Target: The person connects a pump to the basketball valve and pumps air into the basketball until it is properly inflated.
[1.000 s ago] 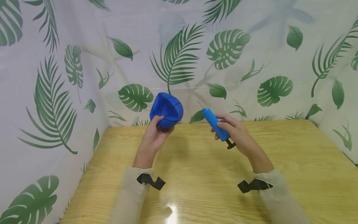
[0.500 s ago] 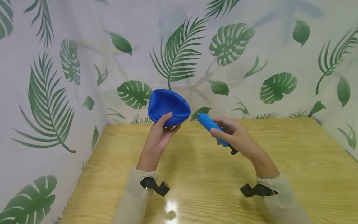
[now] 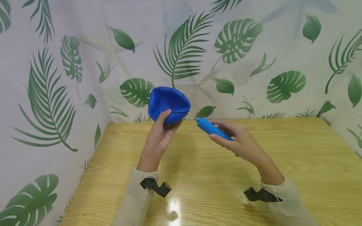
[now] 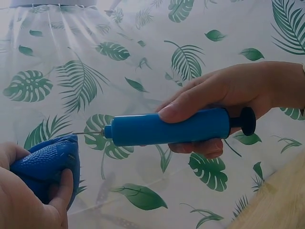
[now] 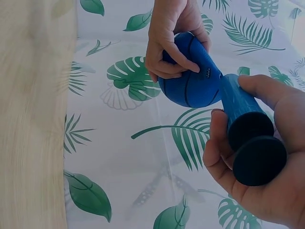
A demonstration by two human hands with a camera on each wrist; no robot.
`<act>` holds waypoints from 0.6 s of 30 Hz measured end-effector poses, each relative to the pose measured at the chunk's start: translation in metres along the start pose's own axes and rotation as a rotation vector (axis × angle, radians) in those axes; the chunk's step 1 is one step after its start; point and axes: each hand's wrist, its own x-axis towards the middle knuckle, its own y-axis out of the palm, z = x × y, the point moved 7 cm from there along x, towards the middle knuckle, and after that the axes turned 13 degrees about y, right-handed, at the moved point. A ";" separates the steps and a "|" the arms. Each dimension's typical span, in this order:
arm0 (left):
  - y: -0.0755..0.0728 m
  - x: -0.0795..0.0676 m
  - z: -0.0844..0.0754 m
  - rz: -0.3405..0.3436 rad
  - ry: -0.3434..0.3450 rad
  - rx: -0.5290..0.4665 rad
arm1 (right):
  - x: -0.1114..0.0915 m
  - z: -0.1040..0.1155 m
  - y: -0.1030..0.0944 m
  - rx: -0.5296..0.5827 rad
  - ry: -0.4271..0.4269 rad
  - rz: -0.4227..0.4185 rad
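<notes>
My left hand grips a dented, deflated blue ball with black seam lines, thumb on its near side and fingers underneath. A blue hand pump lies in my right hand, thumb along one side and fingers round the other. From the pump's tip a thin metal needle reaches to the ball's edge; whether it has entered the ball I cannot tell. The pump's black handle sits close to its barrel in the right wrist view. Both hands are raised above the table.
A wood-grain table spreads below the hands. Behind it and at the sides hangs a white cloth printed with green leaves. Each sleeve carries a black wrist mount.
The right hand has brought the pump leftward, so its needle now meets the ball's edge. The left hand has turned the ball, and its dented side faces up more.
</notes>
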 end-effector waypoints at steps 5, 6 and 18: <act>0.001 0.000 -0.003 0.009 0.005 0.007 | 0.001 0.000 0.003 -0.015 0.002 -0.012; 0.001 -0.001 -0.003 0.011 0.007 0.009 | 0.001 0.000 0.003 -0.015 0.005 -0.012; 0.003 -0.003 -0.004 0.018 0.031 0.022 | 0.002 -0.001 0.006 -0.018 0.020 -0.009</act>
